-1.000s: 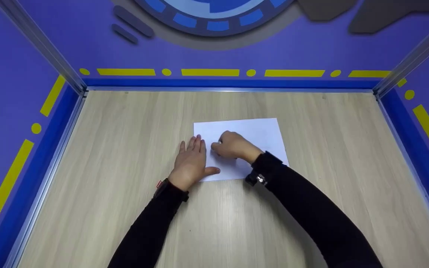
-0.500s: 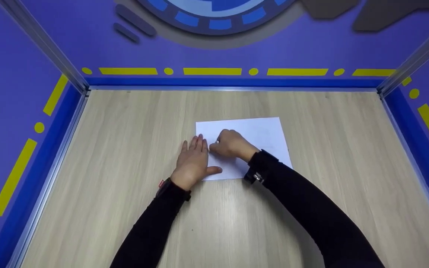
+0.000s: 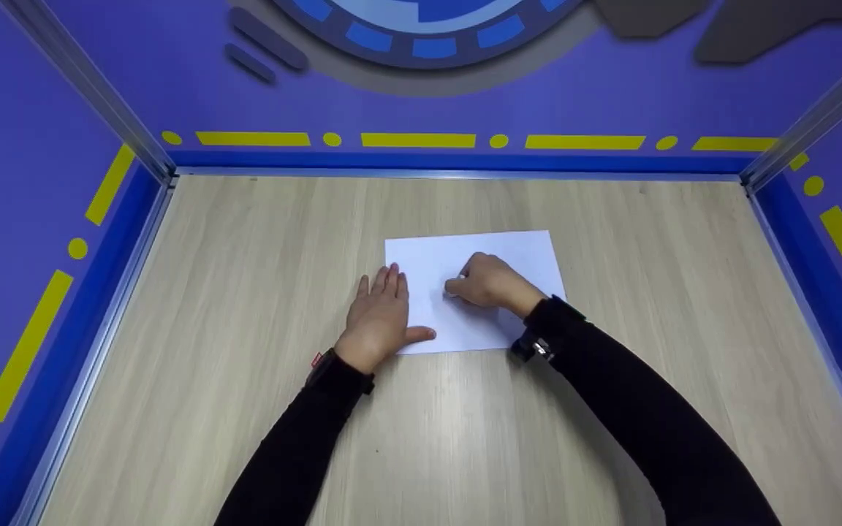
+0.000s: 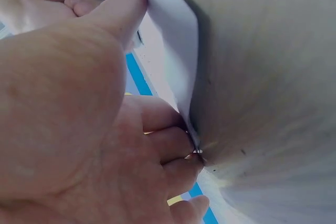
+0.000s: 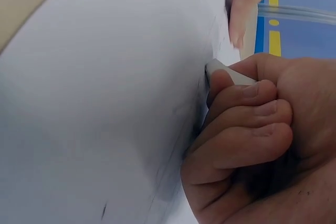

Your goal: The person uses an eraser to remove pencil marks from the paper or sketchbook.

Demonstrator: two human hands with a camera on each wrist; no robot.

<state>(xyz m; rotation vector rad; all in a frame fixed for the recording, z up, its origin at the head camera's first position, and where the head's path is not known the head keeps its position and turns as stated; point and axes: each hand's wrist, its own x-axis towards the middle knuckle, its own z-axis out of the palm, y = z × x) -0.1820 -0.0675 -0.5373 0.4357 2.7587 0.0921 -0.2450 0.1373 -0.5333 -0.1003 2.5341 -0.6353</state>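
A sheet of white paper [image 3: 421, 256] lies on the wooden table. My left hand [image 3: 377, 321] rests flat on the paper's left edge, fingers straight and thumb spread out over the lower left corner. In the left wrist view the near edge of the sheet [image 4: 181, 40] bows slightly up off the wood. Over the middle of the paper, my right hand [image 3: 494, 283] pinches a small white eraser [image 5: 237, 77] between thumb and curled fingers. The eraser's darkened end touches the sheet. Faint lines and a short dark mark [image 5: 104, 211] show on the paper in the right wrist view.
The wooden tabletop [image 3: 267, 256] spreads around the paper on all sides. Blue-purple panels with yellow dashes [image 3: 417, 140] stand at the back, left and right, with metal strips along their base.
My right hand first slid a little left toward my left hand, then back to the right across the paper with the eraser. My left hand has stayed in place on the sheet.
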